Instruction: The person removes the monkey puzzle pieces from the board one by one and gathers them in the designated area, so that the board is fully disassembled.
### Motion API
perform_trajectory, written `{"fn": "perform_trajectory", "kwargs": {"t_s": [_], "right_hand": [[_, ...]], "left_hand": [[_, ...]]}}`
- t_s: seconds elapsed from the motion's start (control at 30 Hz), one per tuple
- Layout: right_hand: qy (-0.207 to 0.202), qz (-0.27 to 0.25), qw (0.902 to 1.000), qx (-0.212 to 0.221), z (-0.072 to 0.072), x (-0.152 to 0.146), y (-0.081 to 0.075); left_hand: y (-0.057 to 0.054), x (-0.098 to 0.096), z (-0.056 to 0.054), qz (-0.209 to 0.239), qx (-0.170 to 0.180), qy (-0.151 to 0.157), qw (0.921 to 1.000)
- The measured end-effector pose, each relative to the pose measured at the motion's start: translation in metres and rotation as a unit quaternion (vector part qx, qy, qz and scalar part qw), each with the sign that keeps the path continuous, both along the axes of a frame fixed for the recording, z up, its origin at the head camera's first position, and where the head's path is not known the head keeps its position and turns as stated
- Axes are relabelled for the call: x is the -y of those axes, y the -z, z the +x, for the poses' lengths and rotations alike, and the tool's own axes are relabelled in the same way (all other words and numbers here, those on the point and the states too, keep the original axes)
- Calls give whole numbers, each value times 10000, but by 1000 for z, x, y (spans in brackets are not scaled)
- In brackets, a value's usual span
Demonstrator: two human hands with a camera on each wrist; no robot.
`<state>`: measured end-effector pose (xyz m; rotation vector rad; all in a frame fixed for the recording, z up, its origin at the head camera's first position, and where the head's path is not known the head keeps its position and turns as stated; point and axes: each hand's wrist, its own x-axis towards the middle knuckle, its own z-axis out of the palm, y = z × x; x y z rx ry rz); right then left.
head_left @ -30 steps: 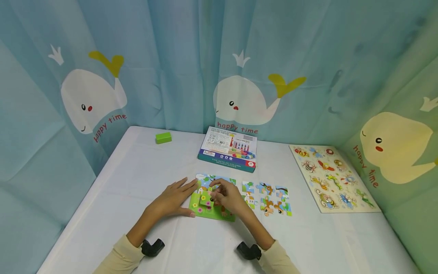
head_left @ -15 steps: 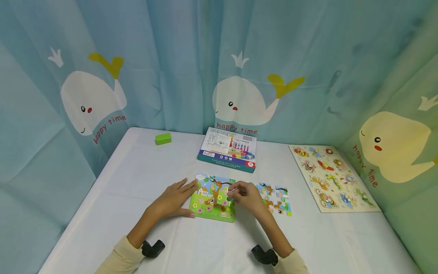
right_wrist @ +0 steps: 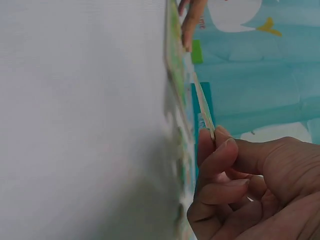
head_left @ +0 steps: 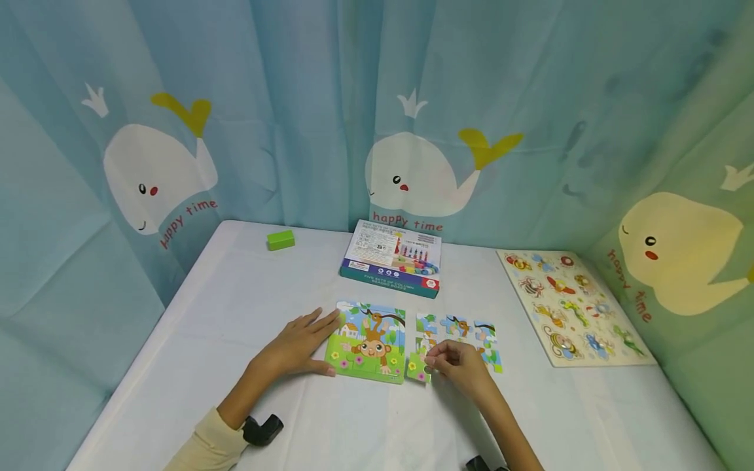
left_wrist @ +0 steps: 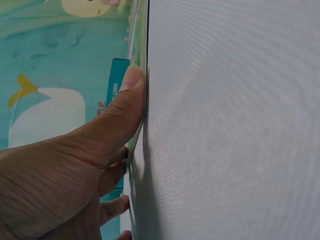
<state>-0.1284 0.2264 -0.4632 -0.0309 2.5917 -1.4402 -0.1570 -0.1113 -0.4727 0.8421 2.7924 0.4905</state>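
Between the thumb and fingertips of my right hand (head_left: pixel 465 371) is a jigsaw piece (head_left: pixel 417 368), green with yellow and pink flowers. It is held just right of the puzzle board (head_left: pixel 366 375), in front of the loose pieces; the right wrist view shows this piece (right_wrist: pixel 204 106) thin and edge-on. The board carries a picture of an upside-down monkey, a house and a green lawn. My left hand (head_left: pixel 299 343) lies along the board's left edge with extended fingers, its thumb (left_wrist: pixel 132 77) against the board's side in the left wrist view.
Several loose jigsaw pieces (head_left: pixel 458 326) lie in rows right of the board, partly hidden by my right hand. Behind stands a bead-set box (head_left: pixel 390 258). A green block (head_left: pixel 281 240) is at the back left, an insect puzzle board (head_left: pixel 580 314) at the right. Whale-print curtains (head_left: pixel 318 131) surround the table.
My right hand has carried the flowered piece from over the board rightward, off its edge and nearer the loose pieces. The monkey picture is uncovered now. My left hand has stayed put.
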Motion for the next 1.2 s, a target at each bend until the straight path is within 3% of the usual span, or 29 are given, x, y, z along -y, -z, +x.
{"fn": "perform_trajectory", "kwargs": {"t_s": [0.23, 0.5, 0.73, 1.2], "right_hand": [[-152, 301, 9994, -39, 11, -7, 5], [-374, 916, 9946, -314, 12, -7, 1], [-136, 1258, 9915, -297, 12, -2, -2], [31, 1915, 9791, -690, 14, 4, -5]], "left_hand": [[0, 1, 1, 54, -22, 20, 10000], [-1, 0, 2, 95, 30, 12, 9999], [-1, 0, 2, 82, 17, -23, 10000], [-2, 0, 2, 43, -20, 47, 10000]]}}
